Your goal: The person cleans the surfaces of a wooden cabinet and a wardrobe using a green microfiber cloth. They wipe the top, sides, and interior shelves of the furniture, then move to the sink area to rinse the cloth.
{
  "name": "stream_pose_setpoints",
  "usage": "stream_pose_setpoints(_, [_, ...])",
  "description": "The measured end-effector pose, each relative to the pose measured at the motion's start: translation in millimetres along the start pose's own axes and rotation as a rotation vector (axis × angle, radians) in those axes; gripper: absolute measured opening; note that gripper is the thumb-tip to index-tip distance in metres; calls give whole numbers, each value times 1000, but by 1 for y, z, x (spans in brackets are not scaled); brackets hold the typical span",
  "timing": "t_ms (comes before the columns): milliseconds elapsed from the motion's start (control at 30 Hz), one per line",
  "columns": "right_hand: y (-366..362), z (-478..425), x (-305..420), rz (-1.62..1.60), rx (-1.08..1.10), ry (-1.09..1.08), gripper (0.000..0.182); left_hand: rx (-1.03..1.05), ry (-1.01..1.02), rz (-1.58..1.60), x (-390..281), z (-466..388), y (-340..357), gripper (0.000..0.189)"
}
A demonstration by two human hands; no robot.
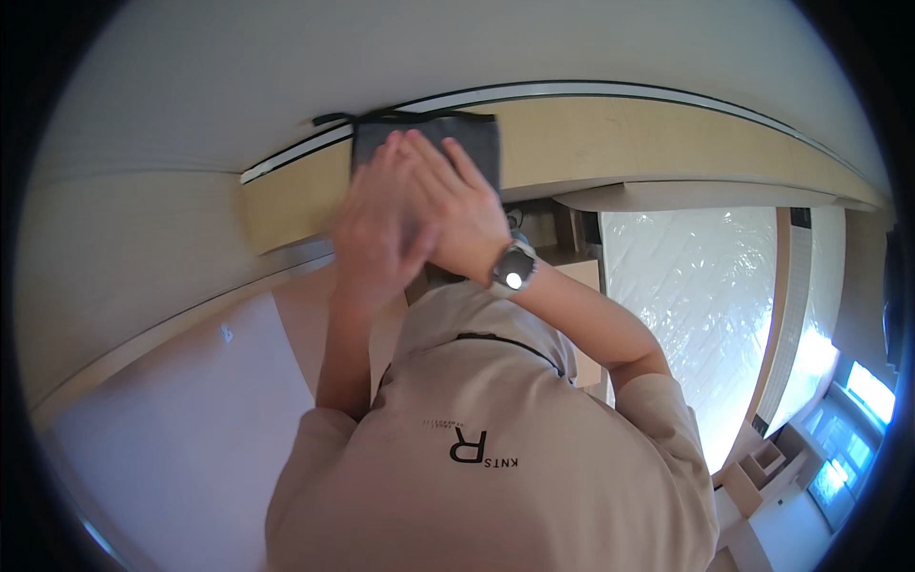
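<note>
My left hand (pixel 375 232), blurred, is raised in front of me with its thumb apart from the fingers. Its fingers overlap those of my right hand (pixel 457 200); I cannot tell whether the palms touch. My right hand is stretched flat, fingers slightly spread, and neither hand shows anything held. A smartwatch (pixel 513 269) with a pale strap is on my right wrist. Behind the fingertips is a dark grey fabric piece (pixel 482 146), perhaps a pouch, with black edging and a black cord (pixel 332 119) trailing left. My hands partly hide it.
A light wood board (pixel 572 146) with a silver, black-edged strip (pixel 572 89) runs across against a pale surface (pixel 500 43). Below right are an open wooden compartment (pixel 547 222) and a plastic-wrapped mattress (pixel 686 286). A pale panel (pixel 186 415) stands left; a window (pixel 851 429) is far right.
</note>
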State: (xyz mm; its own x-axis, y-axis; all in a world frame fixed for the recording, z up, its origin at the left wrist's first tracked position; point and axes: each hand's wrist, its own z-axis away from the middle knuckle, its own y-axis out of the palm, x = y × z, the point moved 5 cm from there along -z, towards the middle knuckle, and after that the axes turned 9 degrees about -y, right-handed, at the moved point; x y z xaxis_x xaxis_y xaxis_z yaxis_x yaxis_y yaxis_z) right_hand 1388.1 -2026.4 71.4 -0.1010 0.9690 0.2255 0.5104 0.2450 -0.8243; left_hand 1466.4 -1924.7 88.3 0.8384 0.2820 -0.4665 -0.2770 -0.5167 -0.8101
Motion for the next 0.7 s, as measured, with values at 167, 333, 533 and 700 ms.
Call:
stream_pose_setpoints(167, [-76,59,-74,43,-23,138,60,210,153,-59,-103,-49,48,78])
stream_pose_setpoints(333, [-128,128,-161,172,-107,242,38,286,371,-18,-178,-99,115,69])
stream_pose_setpoints(533, [-155,177,-222,377,-220,272,26,9,408,-59,-237,-115,183,51])
stream_pose_setpoints(700, [-147,184,-234,391,-301,279,27,0,394,-156,-243,-114,203,50])
